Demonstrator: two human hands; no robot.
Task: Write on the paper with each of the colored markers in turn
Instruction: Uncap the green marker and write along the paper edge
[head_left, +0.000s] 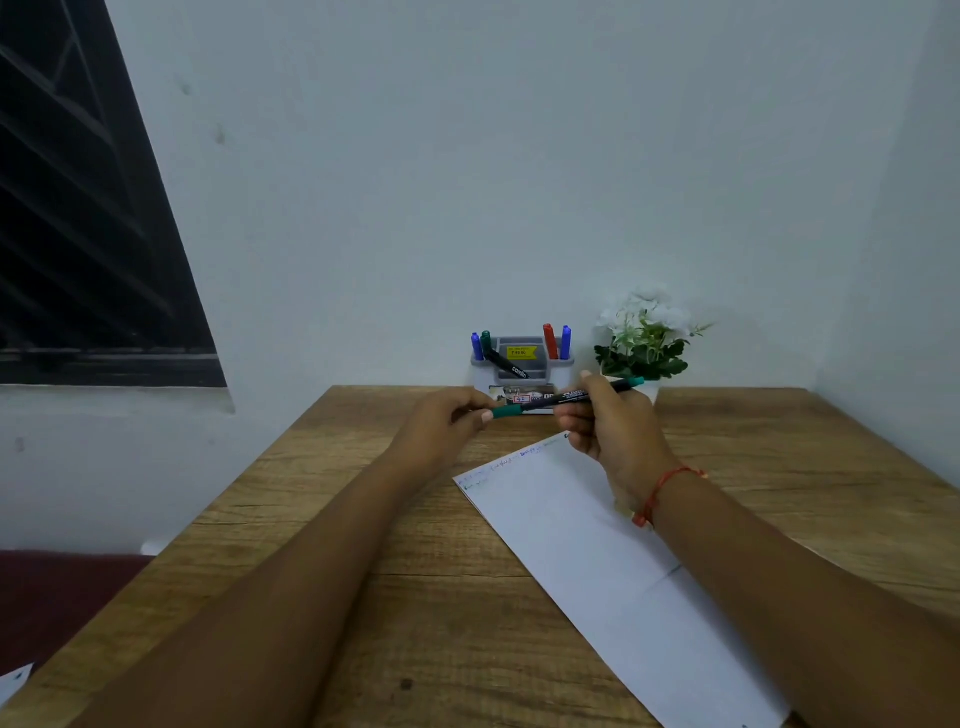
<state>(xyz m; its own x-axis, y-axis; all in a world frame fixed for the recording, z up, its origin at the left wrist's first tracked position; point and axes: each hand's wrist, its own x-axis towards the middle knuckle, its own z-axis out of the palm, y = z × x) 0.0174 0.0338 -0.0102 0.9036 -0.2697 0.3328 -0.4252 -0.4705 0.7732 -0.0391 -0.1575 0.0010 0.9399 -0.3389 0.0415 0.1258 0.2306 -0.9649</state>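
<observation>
The paper (597, 561) lies on the wooden desk (363, 519), running toward 5 o'clock. At 12 o'clock, your right hand (618, 426) grips the green marker (550, 401); your left hand (447, 421) pinches its cap (506, 411).

A black-barrelled green marker (563, 399) lies almost level, its teal cap end pinched by the left hand (441, 421), its barrel gripped by the right hand (613, 421). White paper (597, 545) with faint writing lies slantwise beneath the right hand.
</observation>
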